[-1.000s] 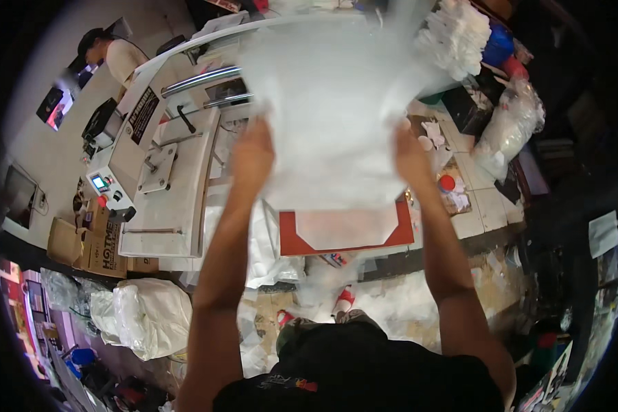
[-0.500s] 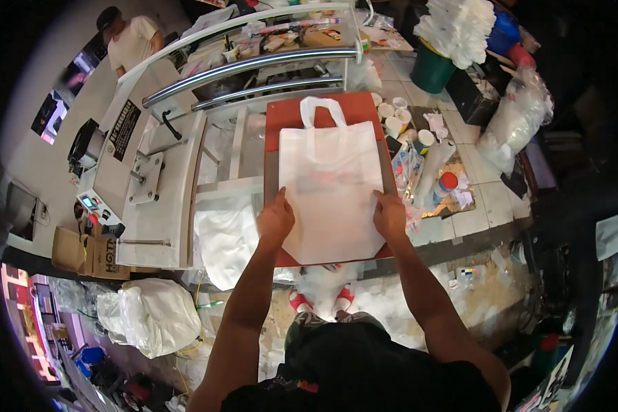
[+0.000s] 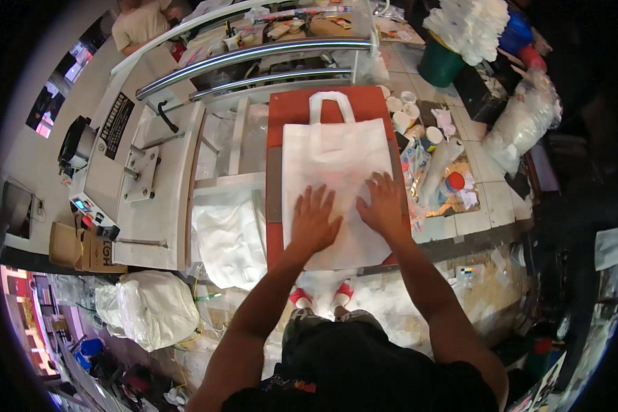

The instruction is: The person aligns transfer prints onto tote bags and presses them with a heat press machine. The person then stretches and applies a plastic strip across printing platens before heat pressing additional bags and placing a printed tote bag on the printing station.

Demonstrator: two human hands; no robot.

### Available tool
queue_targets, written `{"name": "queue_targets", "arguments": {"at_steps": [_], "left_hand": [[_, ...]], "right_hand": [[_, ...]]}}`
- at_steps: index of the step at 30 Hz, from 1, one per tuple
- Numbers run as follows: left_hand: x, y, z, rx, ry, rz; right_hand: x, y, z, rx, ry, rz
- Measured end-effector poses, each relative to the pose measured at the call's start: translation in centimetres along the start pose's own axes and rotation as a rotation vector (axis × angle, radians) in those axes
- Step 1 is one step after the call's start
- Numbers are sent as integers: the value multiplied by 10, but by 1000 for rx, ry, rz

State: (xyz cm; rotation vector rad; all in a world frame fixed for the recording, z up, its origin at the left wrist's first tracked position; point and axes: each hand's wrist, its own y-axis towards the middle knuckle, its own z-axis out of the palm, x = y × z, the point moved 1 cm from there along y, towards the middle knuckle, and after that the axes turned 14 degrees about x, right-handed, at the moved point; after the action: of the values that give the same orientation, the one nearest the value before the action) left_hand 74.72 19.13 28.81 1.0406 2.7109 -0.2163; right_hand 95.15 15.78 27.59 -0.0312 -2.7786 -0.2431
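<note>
A white cloth tote bag [image 3: 333, 154] lies flat on a reddish-brown board [image 3: 276, 113], its looped handle pointing away from me. My left hand [image 3: 314, 218] rests palm down on the left middle of the bag, fingers spread. On the bag's right middle, my right hand [image 3: 381, 206] lies flat too, fingers apart and aimed away from me. Neither hand grips anything. Faint pinkish colour shows through the fabric near my fingertips.
A large press machine [image 3: 127, 172] with metal rails [image 3: 254, 60] stands left and behind the board. White bags [image 3: 228, 240] are piled beside it. Cups, a red-capped bottle [image 3: 453, 182] and a green bucket [image 3: 438, 63] are at right. Another person [image 3: 139, 26] stands far left.
Both hands have left the bag's side edges and moved inward onto its surface, with fingers now spread flat. The person at far left has leaned or shifted.
</note>
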Motion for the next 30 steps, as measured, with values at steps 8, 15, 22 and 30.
{"name": "queue_targets", "arguments": {"at_steps": [8,15,22,30], "left_hand": [[-3,8,27,27,5,-21],[2,10,19,73,-55,-59],[-6,19,17,128,-79,-60],[5,4,20,64,-23,-91]], "right_hand": [[-30,158,58,168,-154,137],[-17,258,80,141,-20,367],[-42,311,52,112,36,454],[-2,208,62,-79,-162,-103]]}}
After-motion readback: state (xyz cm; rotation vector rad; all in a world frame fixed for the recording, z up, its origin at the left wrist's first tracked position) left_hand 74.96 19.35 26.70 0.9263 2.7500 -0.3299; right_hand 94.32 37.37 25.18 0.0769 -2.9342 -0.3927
